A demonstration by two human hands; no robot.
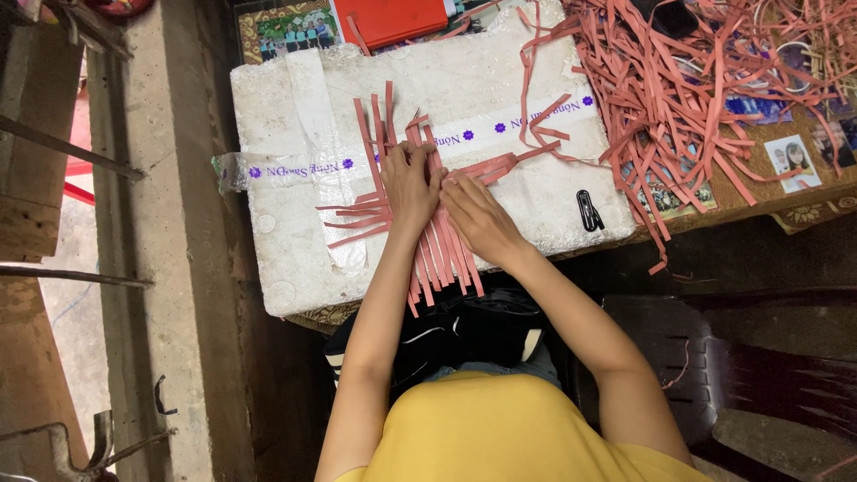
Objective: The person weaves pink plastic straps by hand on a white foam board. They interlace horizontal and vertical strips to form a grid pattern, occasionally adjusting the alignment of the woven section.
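Many thin pink strips (428, 223) are lying crossed on the white foam box (295, 241), and we are pressing them flat: left hand (409, 183) and right hand (478, 214) fingers down, clasping nothing. They are looking light and floppy (likely easily creased), best pinched near the crossing.

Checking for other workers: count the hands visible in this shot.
2. The left hand presses on the woven pink strips atop the white foam box; the right hand rests beside it on the same strips. No others show.

Soft, even daylight; sharp focus, dim shadowed lower right corner.
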